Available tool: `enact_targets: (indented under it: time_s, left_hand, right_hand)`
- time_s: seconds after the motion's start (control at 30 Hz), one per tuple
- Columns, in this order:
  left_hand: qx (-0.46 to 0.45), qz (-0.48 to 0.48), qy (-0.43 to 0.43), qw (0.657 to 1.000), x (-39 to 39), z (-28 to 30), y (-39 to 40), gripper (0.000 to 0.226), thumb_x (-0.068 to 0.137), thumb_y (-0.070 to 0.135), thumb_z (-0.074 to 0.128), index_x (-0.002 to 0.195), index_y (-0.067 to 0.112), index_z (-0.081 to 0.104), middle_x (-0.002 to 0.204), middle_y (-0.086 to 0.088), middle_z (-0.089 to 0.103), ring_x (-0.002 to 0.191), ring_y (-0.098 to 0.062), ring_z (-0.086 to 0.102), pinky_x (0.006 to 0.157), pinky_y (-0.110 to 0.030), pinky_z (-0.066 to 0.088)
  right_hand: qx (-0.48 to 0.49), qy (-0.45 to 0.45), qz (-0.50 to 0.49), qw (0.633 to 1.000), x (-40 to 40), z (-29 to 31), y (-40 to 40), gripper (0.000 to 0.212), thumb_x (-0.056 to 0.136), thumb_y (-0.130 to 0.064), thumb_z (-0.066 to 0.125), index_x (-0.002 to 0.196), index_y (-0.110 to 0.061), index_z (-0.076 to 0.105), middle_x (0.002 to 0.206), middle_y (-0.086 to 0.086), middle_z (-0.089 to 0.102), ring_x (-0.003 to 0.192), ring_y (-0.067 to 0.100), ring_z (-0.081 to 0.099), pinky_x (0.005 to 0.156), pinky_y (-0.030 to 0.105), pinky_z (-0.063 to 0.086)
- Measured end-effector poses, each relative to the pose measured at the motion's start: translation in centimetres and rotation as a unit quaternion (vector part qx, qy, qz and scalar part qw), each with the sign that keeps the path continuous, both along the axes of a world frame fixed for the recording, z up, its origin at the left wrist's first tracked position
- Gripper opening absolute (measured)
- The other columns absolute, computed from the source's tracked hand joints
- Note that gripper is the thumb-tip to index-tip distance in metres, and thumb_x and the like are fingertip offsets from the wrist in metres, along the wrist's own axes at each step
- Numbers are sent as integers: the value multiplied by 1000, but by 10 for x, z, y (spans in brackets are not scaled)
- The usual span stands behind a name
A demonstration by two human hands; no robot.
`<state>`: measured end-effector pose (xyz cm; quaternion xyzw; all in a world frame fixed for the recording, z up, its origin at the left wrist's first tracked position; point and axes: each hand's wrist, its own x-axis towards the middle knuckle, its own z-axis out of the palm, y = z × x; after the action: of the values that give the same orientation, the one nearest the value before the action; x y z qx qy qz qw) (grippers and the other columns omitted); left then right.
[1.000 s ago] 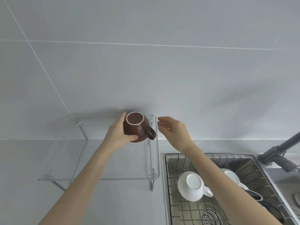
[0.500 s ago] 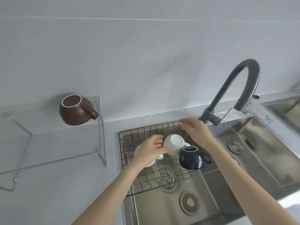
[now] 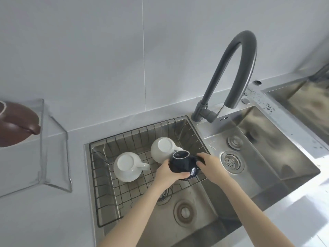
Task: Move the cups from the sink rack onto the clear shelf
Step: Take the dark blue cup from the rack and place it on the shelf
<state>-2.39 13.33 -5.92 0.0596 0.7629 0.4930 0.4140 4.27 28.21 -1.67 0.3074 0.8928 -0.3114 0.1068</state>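
Both hands are hugging the dark cup [image 3: 184, 164] in the rack [image 3: 106, 202]: left hand [image 3: 169, 172] wrapping its side, right hand [image 3: 209, 165] probably pinching its hidden handle, for steady lifting.

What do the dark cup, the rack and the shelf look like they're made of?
Dark cup: likely glazed ceramic, glossy navy with highlights.
Rack: thin metal wire in a grid, probably steel.
Shelf: clear acrylic or glass; the wall shows through, edges catch light.
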Motion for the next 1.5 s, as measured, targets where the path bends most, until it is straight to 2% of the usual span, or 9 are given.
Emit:
enact_targets:
  time_s: [0.2, 0.37, 0.57, 0.67, 0.83, 1.0, 1.17, 1.27, 1.5]
  left_hand:
    - [2, 37, 26, 999, -1, -8, 5, 81, 39, 43, 83, 113, 21, 58, 114, 2, 66, 107, -17, 59, 89, -34, 52]
    - [26, 25, 45, 998, -7, 6, -9, 58, 51, 31, 84, 104, 23, 62, 101, 5, 67, 99, -15, 61, 76, -22, 49]
    - [56, 53, 97, 992, -23, 65, -48, 65, 53, 25, 84, 112, 18, 59, 98, 9, 61, 93, -12, 57, 67, -16, 44]
    - [78, 93, 132, 984, -39, 107, -85, 57, 50, 18, 85, 102, 19, 63, 97, 5, 67, 90, -16, 62, 57, -16, 47]
    - [101, 121, 245, 957, -67, 178, -162, 63, 37, 36, 81, 96, 28, 65, 97, 4, 72, 95, -19, 66, 85, -39, 54]
    - [110, 160, 292, 936, -80, 226, -262, 62, 43, 24, 81, 103, 27, 64, 106, 2, 71, 101, -16, 66, 94, -42, 51]
    - [78, 222, 311, 921, -97, 231, -342, 66, 37, 31, 79, 101, 34, 63, 104, 9, 71, 99, -12, 66, 91, -41, 53]
    - [39, 259, 323, 909, -109, 224, -383, 71, 35, 36, 81, 103, 31, 61, 103, 11, 70, 99, -9, 65, 87, -34, 53]
    - [-35, 277, 338, 899, -146, 199, -445, 69, 35, 34, 81, 100, 36, 58, 101, 15, 60, 99, -10, 58, 73, -14, 40]
  right_hand:
    - [-11, 21, 4, 1000, 1, -1, 3, 19, 84, -7, 50, 95, -8, 65, 83, 10, 65, 83, 29, 58, 67, 29, 38]
    - [-22, 46, 6, 999, 0, 21, -6, 17, 83, -8, 54, 93, -10, 67, 79, 6, 64, 79, 23, 57, 61, 24, 41]
    - [-36, 116, 28, 992, -13, 74, -38, 17, 80, -10, 59, 92, -13, 71, 86, 8, 74, 85, 21, 66, 76, 30, 50]
    - [-57, 180, 55, 981, -29, 112, -67, 18, 79, -9, 61, 91, -15, 73, 80, 0, 74, 77, 9, 67, 72, 19, 49]
    - [-136, 290, 86, 943, -57, 171, -133, 19, 76, -5, 63, 84, -18, 75, 55, -27, 68, 60, -12, 62, 57, 0, 42]
    - [-164, 339, 165, 912, -91, 205, -226, 13, 75, -5, 60, 77, -5, 72, 72, 15, 73, 60, 14, 57, 58, 16, 45]
    - [-213, 345, 202, 892, -126, 207, -308, 13, 77, -2, 58, 77, -2, 71, 60, 11, 68, 51, 8, 58, 56, 12, 47]
    - [-226, 341, 228, 884, -148, 191, -357, 13, 75, -5, 55, 73, 4, 64, 69, 28, 63, 58, 30, 59, 62, 36, 55]
    - [-215, 310, 212, 902, -197, 146, -432, 23, 75, -10, 59, 54, -20, 57, 48, -2, 53, 52, 9, 39, 53, 21, 31]
